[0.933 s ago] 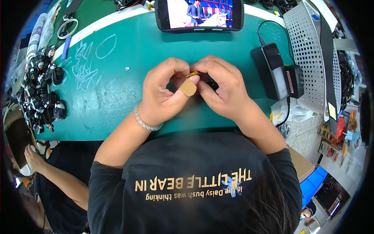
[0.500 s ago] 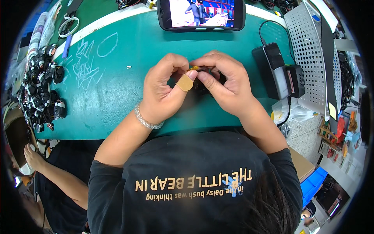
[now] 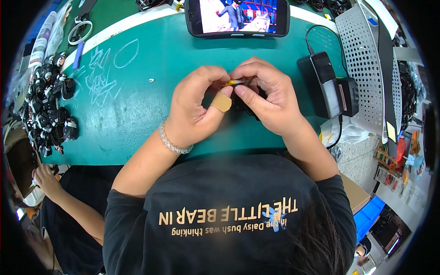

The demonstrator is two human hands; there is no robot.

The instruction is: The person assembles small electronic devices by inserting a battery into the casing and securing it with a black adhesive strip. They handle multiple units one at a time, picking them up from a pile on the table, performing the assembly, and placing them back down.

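Over the middle of the green table, my left hand [image 3: 195, 98] and my right hand [image 3: 270, 91] meet fingertip to fingertip. Between their pinched fingers is a small slim yellow piece [image 3: 232, 82], with a pale, shiny stretch toward the right hand. A black part [image 3: 250, 110], its shape mostly hidden, shows under and behind the right hand's fingers. Tan tape [image 3: 221, 102] wraps my left thumb, and a clear beaded bracelet circles that wrist. Whether the yellow piece joins the black part cannot be seen.
A phone [image 3: 238, 18] showing a video stands at the far edge. To the right are a black device with a cable [image 3: 316, 82] and a white perforated basket [image 3: 362, 59]. Black-and-white parts [image 3: 48, 105] are heaped at the left. Another person's hand [image 3: 46, 181] is at lower left.
My fingertips have shifted slightly, and more of the yellow piece and the black part now shows. The other person's hand has moved a little to the right.
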